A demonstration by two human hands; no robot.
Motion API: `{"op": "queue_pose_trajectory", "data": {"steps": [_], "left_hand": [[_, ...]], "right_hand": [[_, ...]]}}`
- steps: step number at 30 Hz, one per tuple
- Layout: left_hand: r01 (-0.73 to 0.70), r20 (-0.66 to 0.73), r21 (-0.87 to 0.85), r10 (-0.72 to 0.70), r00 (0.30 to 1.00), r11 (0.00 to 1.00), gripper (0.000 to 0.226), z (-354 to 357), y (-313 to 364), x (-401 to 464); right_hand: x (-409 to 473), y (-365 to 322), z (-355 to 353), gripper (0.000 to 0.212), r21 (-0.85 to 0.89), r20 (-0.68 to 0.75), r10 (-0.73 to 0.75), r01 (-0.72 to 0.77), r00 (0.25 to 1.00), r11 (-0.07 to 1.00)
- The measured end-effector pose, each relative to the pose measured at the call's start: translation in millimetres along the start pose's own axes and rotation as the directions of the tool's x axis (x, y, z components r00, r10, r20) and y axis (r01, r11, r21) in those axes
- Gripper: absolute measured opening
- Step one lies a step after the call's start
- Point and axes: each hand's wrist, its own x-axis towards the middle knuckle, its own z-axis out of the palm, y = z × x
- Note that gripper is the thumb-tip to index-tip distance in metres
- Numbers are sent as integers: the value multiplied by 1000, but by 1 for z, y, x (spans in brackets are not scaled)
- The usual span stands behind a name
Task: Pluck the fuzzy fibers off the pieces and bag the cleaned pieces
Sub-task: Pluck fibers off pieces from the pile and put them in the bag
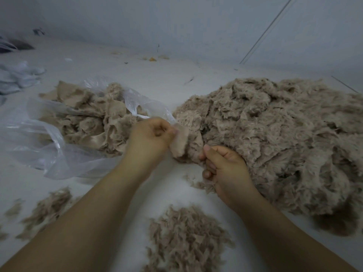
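A beige fuzzy fabric piece [185, 143] hangs between both hands at the centre. My left hand [151, 137] pinches its upper edge with curled fingers. My right hand [224, 165] grips its lower fuzzy end, thumb up. A large heap of fuzzy pieces [275, 138] fills the right side. To the left lies a clear plastic bag [51, 138], open, with flatter beige pieces [88, 116] in and on it. Plucked fibers [186, 238] lie in a pile between my forearms.
More loose fiber tufts [49, 205] are scattered at the lower left on the white surface [157, 79]. Crumpled pale cloth or bags [17, 77] sit at the far left. A grey wall [176, 26] rises behind, with small scraps along its base.
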Motion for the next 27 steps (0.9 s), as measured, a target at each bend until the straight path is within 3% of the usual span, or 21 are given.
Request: {"op": "queue_pose_trajectory", "data": {"steps": [2,3,5,7,10,13,16,18,20,24,26,27], "left_hand": [[-145,-180,254,194,964,956,18,-21,2,10],[-186,-216,441,305,927,878,15,-31,2,13],[-139,-177,776,424,888,615,11,-47,0,19],[-15,-111,923,305,946,383,5,-51,-3,21],[47,-62,966,50,997,254,14,-47,-7,19],[8,-54,962,160,986,274,20,-42,0,16],[-277,120,886,394,911,371,13,-26,4,6],[-437,292,742,342,893,508,11,-8,1,-4],[-485,442,682,221,869,548,13,10,-6,-11],[-489,483,746,139,864,451,15,21,-17,-9],[-525,519,680,170,838,511,13,20,-20,-8],[-524,519,615,198,832,590,9,19,-20,-9]], "right_hand": [[-1,-1,1,35,9,-6,10,-10,1000,1000],[-1,-1,1,35,9,-9,14,-14,1000,1000],[-1,-2,2,36,9,-17,22,-22,1000,1000],[-1,-1,2,37,13,-19,24,-24,1000,1000],[0,-1,2,38,13,-22,28,-28,999,1000],[-1,-2,3,39,14,-16,26,-26,1000,1000],[-1,-2,3,40,2,-4,21,-21,1000,1000],[-2,-2,3,39,-23,13,14,-14,1000,1000],[-3,-3,3,38,-57,43,13,-10,999,998],[-1,-6,3,33,-57,90,80,-75,993,996],[1,-7,1,28,-53,89,119,-114,989,992],[1,-7,1,27,-52,91,129,-125,987,991]]}}
